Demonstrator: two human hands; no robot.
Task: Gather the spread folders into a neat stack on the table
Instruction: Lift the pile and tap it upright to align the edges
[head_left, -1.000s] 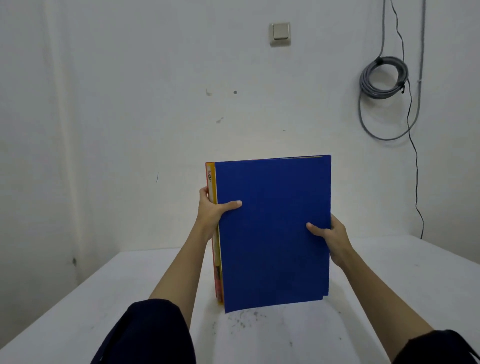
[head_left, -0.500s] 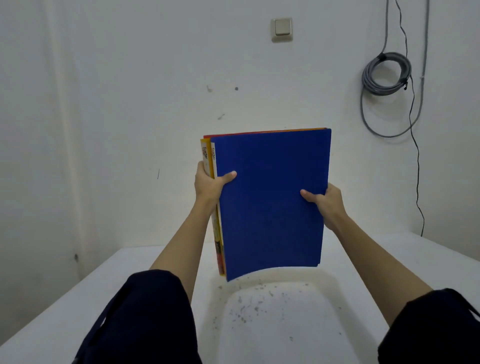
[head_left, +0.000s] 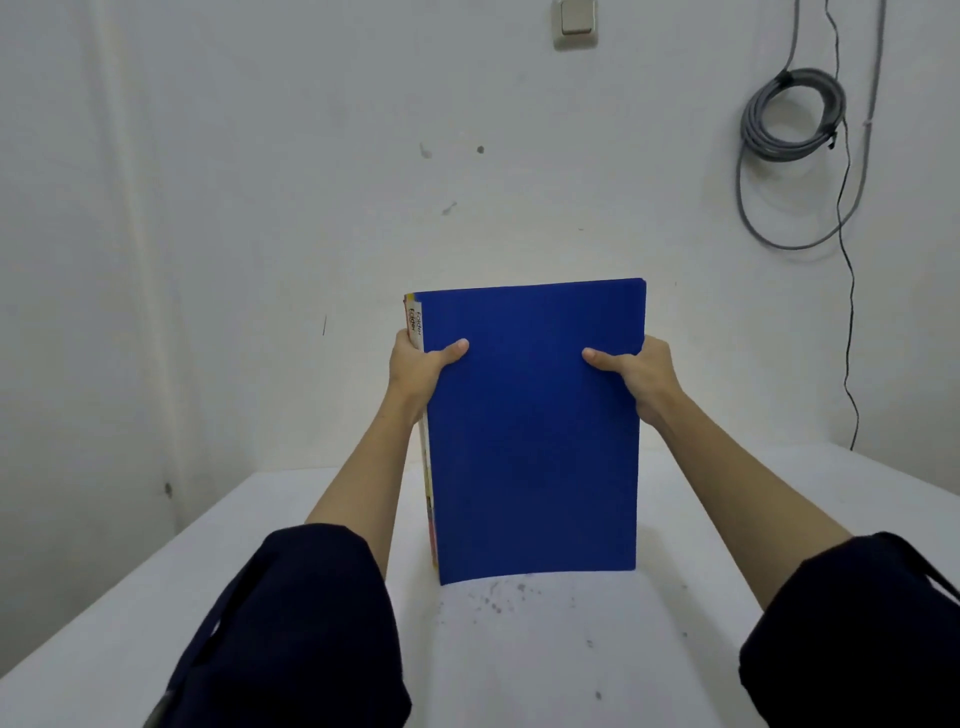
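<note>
Blue card faces the camera: a stack of folders (head_left: 535, 431) is held upright at the centre of the view, its bottom edge at or just above the white table (head_left: 519, 649); contact cannot be told. The stack's 9 o'clock edge is clamped by the left hand (head_left: 418, 366), thumb pressed on the front cover, fingers hidden behind. The 3 o'clock edge is pinched likewise by the right hand (head_left: 636, 371). A coiled grey cable (head_left: 792, 117) is hung on the wall at 2 o'clock.
</note>
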